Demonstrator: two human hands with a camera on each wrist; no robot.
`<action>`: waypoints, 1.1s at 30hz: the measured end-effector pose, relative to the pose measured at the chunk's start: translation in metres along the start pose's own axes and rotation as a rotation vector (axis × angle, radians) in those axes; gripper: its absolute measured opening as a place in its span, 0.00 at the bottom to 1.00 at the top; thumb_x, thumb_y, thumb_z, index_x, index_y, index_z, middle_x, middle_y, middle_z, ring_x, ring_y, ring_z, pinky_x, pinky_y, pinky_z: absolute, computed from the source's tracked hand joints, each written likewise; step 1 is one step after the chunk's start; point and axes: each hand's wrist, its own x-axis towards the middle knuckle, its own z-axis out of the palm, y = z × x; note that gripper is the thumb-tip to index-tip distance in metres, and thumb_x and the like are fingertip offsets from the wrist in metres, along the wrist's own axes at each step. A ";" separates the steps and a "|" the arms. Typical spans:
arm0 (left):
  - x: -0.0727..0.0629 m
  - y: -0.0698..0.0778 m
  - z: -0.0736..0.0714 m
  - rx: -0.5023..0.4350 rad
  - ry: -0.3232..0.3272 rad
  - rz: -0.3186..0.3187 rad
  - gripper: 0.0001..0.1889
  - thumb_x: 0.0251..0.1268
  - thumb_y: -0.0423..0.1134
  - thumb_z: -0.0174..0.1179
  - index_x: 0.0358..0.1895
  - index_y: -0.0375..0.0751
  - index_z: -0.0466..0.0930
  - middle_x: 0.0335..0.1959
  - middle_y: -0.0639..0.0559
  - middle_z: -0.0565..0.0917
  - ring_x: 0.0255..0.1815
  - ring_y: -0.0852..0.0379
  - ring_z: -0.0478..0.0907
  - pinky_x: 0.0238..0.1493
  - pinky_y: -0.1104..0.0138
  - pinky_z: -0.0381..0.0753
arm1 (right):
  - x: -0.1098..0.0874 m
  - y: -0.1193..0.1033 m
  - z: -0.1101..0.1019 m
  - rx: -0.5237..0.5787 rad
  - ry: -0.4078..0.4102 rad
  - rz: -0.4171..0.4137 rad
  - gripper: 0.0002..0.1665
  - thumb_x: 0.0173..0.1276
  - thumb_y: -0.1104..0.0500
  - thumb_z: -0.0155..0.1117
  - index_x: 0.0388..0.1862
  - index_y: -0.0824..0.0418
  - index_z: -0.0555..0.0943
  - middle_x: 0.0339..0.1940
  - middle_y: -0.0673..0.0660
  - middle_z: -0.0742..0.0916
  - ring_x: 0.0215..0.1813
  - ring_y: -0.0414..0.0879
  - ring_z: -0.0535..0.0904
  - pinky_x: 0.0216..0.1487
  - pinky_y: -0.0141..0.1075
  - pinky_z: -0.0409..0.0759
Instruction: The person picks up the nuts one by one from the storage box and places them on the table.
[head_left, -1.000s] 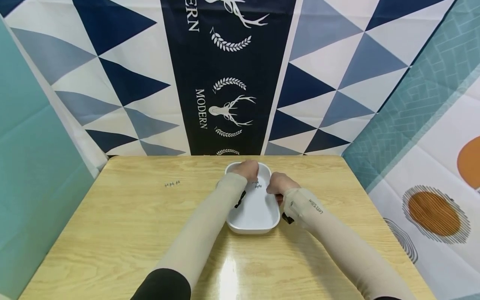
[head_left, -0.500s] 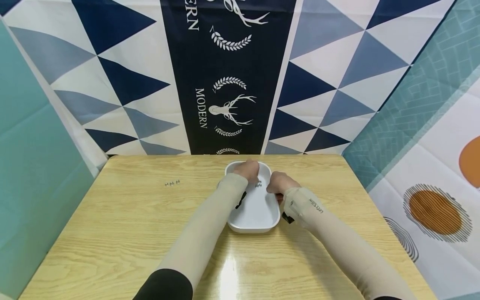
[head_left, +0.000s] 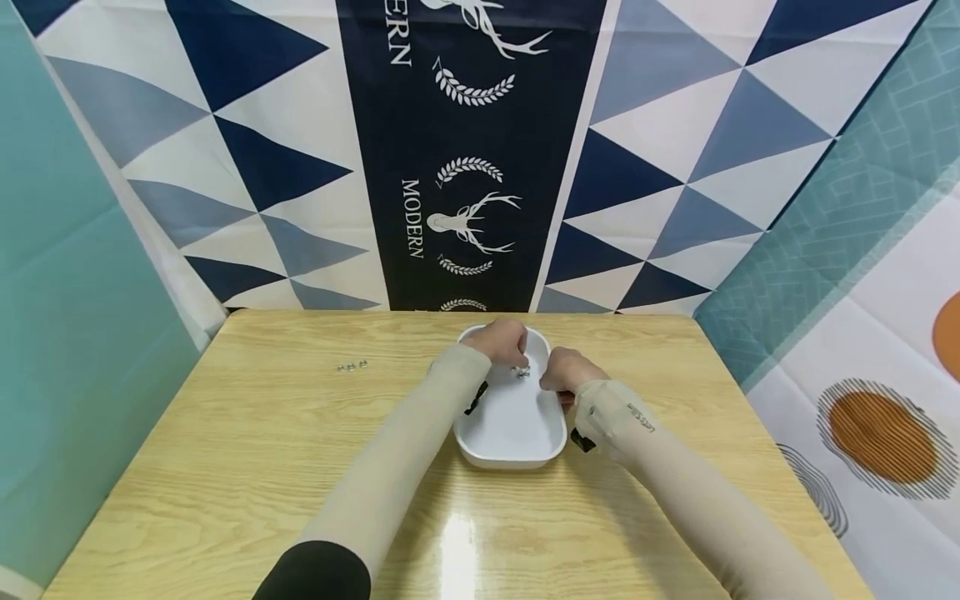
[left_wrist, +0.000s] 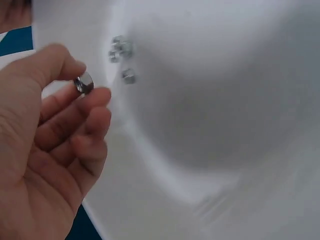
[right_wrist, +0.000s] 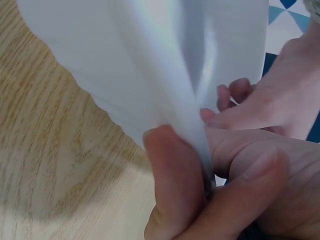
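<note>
My left hand [head_left: 501, 340] is over the far end of a white tray [head_left: 510, 433]. In the left wrist view its thumb and index finger pinch a shiny metal nut [left_wrist: 84, 83], the other fingers loosely curled. Several similar nuts [left_wrist: 120, 47] are gathered on the tray's inner floor close by, one nut [left_wrist: 128, 76] slightly apart. At the tray's right side, my right hand [head_left: 572, 371] grips the wall. The right wrist view shows its thumb and fingers [right_wrist: 175, 185] on opposite sides of the white rim [right_wrist: 200, 135].
Three small metal nuts [head_left: 351, 367] lie in a short row on the wooden table [head_left: 247, 467], left of the tray. Behind the table's far edge hangs a patterned cloth [head_left: 465, 167]. A teal panel [head_left: 82, 333] borders the left side.
The head view has shifted slightly, moving the scene a little to the right. Both hands stay almost in the same places at the tray, the right one still gripping its side.
</note>
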 end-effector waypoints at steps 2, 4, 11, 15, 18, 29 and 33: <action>-0.001 0.001 -0.005 0.004 -0.009 0.051 0.08 0.61 0.42 0.71 0.31 0.46 0.81 0.31 0.56 0.81 0.31 0.61 0.75 0.29 0.72 0.73 | 0.000 0.000 -0.001 -0.014 0.004 -0.001 0.16 0.69 0.67 0.58 0.54 0.74 0.79 0.28 0.64 0.86 0.17 0.44 0.76 0.19 0.31 0.76; -0.002 0.002 -0.011 0.000 -0.018 0.093 0.07 0.61 0.42 0.70 0.33 0.46 0.82 0.32 0.56 0.82 0.31 0.61 0.75 0.30 0.72 0.73 | 0.001 0.000 -0.001 -0.026 0.006 -0.006 0.16 0.70 0.66 0.58 0.53 0.74 0.79 0.27 0.64 0.86 0.17 0.44 0.76 0.19 0.31 0.76; -0.012 0.000 -0.030 -0.041 -0.039 0.115 0.06 0.63 0.43 0.68 0.34 0.45 0.84 0.33 0.55 0.84 0.27 0.63 0.78 0.30 0.73 0.77 | 0.003 0.000 -0.001 -0.041 0.011 0.009 0.16 0.70 0.66 0.59 0.52 0.73 0.79 0.27 0.63 0.86 0.17 0.43 0.76 0.20 0.31 0.75; -0.020 -0.004 -0.043 -0.114 -0.054 0.089 0.05 0.66 0.40 0.65 0.35 0.42 0.84 0.32 0.51 0.86 0.26 0.61 0.81 0.30 0.72 0.80 | 0.002 0.000 0.000 -0.026 0.008 0.020 0.18 0.70 0.66 0.59 0.54 0.75 0.78 0.28 0.64 0.87 0.19 0.44 0.78 0.21 0.31 0.76; -0.026 -0.009 -0.052 -0.124 -0.053 0.074 0.05 0.67 0.39 0.64 0.36 0.42 0.84 0.29 0.49 0.88 0.26 0.58 0.83 0.30 0.71 0.82 | 0.002 -0.001 0.001 -0.008 0.014 0.015 0.18 0.69 0.66 0.60 0.55 0.76 0.78 0.29 0.64 0.87 0.20 0.45 0.79 0.22 0.31 0.78; -0.050 -0.038 -0.083 -0.099 0.019 -0.007 0.04 0.63 0.38 0.67 0.38 0.44 0.84 0.33 0.52 0.81 0.26 0.59 0.78 0.30 0.69 0.78 | -0.004 -0.002 0.004 0.011 0.031 0.015 0.24 0.71 0.67 0.60 0.62 0.79 0.76 0.31 0.65 0.86 0.21 0.46 0.79 0.23 0.32 0.79; -0.061 -0.054 -0.090 -0.072 0.037 -0.049 0.03 0.62 0.38 0.66 0.36 0.45 0.84 0.32 0.53 0.82 0.25 0.60 0.77 0.28 0.69 0.77 | -0.005 -0.002 0.004 0.029 0.036 0.023 0.24 0.71 0.67 0.60 0.63 0.78 0.75 0.32 0.65 0.86 0.21 0.46 0.78 0.23 0.33 0.80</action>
